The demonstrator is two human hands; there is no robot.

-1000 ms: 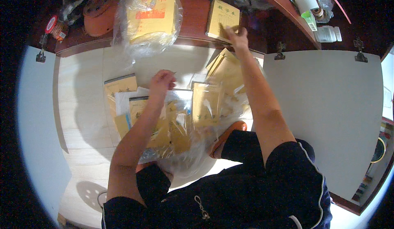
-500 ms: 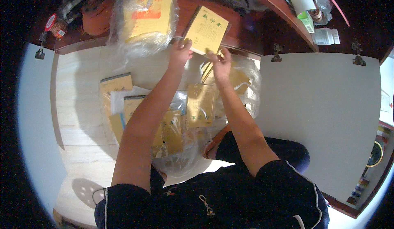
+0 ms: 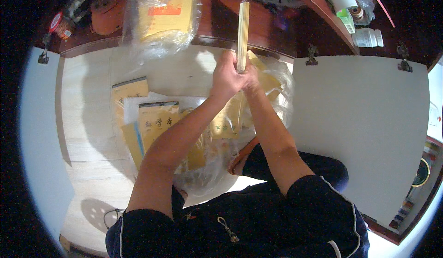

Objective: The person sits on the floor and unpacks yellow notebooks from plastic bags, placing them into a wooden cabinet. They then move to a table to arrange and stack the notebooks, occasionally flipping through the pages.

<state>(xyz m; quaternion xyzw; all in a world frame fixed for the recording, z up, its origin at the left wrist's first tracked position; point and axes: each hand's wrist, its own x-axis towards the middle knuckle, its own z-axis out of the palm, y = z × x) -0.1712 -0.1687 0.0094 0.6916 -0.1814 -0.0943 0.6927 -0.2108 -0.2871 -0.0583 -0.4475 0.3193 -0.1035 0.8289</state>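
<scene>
A stack of yellow exercise books (image 3: 243,31) stands on edge between my two hands, its narrow side facing up. My left hand (image 3: 226,71) is closed on the stack's near end from the left. From the right my right hand (image 3: 250,76) grips the same end, its fingers partly hidden behind the books. Below and left of my hands, more exercise books (image 3: 158,124) lie on the floor, some in clear plastic. Beside my right forearm, a clear plastic bag (image 3: 284,89) lies with yellow books in it.
On the red-brown shelf (image 3: 221,20) ahead sits a plastic-wrapped pack of yellow books (image 3: 168,13). A brown pot (image 3: 110,9) and a tape roll (image 3: 56,22) are at its left; a white bottle (image 3: 368,37) is at right. Open white cabinet doors flank me.
The yellow books have turned from cover facing up to standing on edge. My left hand has moved right, close to my right hand, and both grip the stack's near end.
</scene>
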